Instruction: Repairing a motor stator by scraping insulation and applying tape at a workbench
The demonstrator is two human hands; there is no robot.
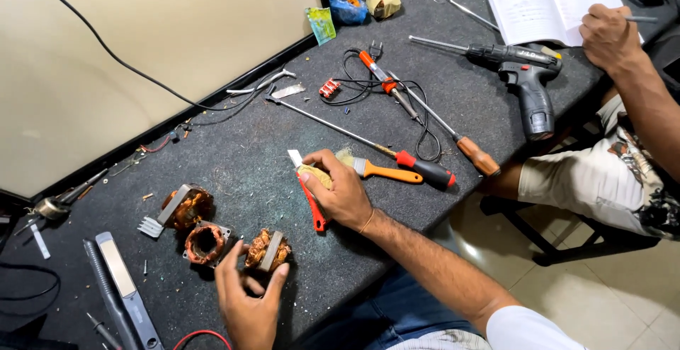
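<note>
My left hand grips a small copper-wound motor coil near the table's front edge. Two more wound coils lie just left of it, one with an orange core and one with a metal bracket. My right hand rests on the dark table, shut on a red-handled knife and a yellowish pad; the knife's blade tip sticks out past my fingers. An orange-handled brush lies touching that hand on its right.
Long screwdrivers, an orange soldering iron with black cord and a cordless drill lie across the table. Another person sits at right, a hand holding a pen over an open notebook. A flat grey tool lies at front left.
</note>
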